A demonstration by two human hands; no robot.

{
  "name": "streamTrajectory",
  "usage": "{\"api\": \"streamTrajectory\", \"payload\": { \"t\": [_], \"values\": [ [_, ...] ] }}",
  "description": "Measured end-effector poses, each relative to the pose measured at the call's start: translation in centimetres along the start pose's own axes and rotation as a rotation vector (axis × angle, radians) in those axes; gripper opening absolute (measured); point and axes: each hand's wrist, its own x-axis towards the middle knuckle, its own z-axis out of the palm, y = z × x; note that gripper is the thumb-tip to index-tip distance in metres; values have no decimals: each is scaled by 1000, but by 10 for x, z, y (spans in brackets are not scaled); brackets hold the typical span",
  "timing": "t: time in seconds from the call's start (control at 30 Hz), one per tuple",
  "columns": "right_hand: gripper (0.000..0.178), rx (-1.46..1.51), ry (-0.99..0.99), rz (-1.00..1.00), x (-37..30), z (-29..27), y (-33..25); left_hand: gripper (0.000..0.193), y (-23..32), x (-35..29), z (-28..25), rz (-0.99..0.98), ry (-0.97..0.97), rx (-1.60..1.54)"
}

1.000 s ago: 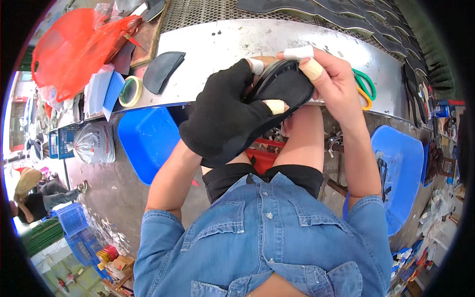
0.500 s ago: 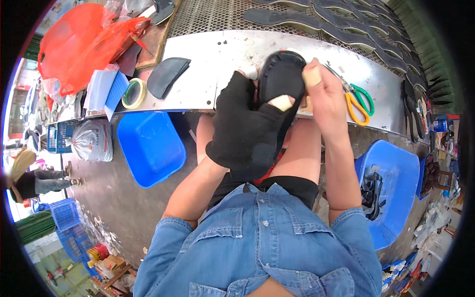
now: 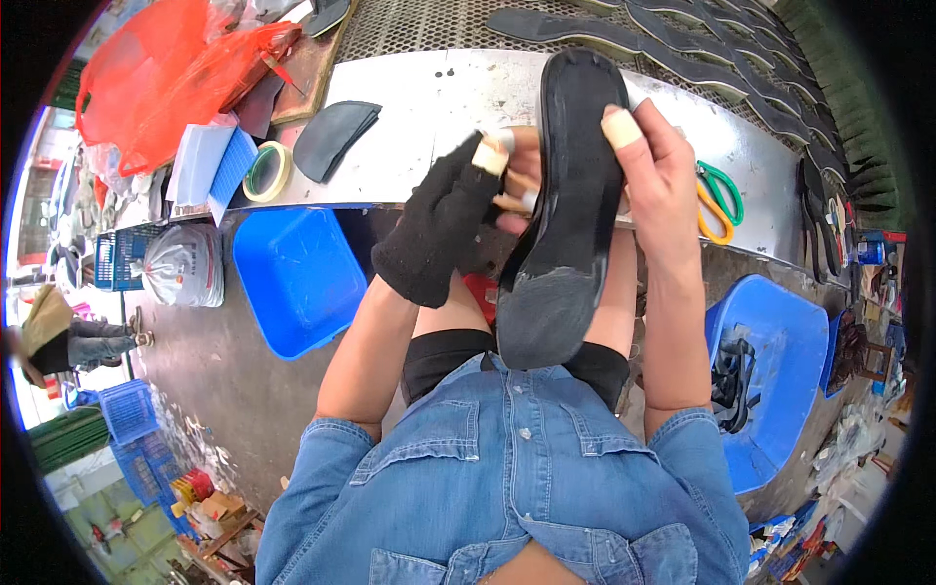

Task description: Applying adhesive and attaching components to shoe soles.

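A long black shoe sole (image 3: 570, 195) stands tilted above the table's front edge and my lap, its raised rim folded round the toe and a greyer patch at its heel. My right hand (image 3: 655, 180) grips its right side, the taped thumb on the face and the other fingers mostly hidden behind. Close to its left edge is my left hand (image 3: 453, 200) in a black fingerless glove, with taped fingertips. Its fingers are apart and reach to the sole's edge; whether they touch it, I cannot tell. Scissors (image 3: 720, 200) with green and yellow handles lie right of my right hand.
On the metal table (image 3: 390, 83) lie black curved pieces (image 3: 336, 141), a tape roll (image 3: 266, 173) and a red plastic bag (image 3: 156, 83). More soles (image 3: 673, 58) rest on mesh behind. Blue bins (image 3: 297, 283) stand on both sides below. Another person (image 3: 73, 341) stands far left.
The sole has swung more upright and up, showing its full length. My left hand has come off its face toward the left, fingers spreading. My right hand keeps its hold.
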Motion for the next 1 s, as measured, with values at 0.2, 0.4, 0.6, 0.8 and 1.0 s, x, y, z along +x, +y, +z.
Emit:
{"api": "streamTrajectory", "payload": {
  "t": [0.2,0.4,0.6,0.8,1.0],
  "values": [
    [24,19,63,44,0,6,12,24,8,-6,14,241,-76,465],
    [31,12,19,-17,-19,13,4,23,3,0,15,270,-24,425],
    [40,119,24,-2,-19,15,4,22,4,-3,3,178,-109,406],
    [40,126,73,-11,-18,16,7,18,-7,-6,11,408,27,831],
    [41,128,107,-44,-17,14,13,20,-1,-9,10,207,-85,653]
  ]
}}
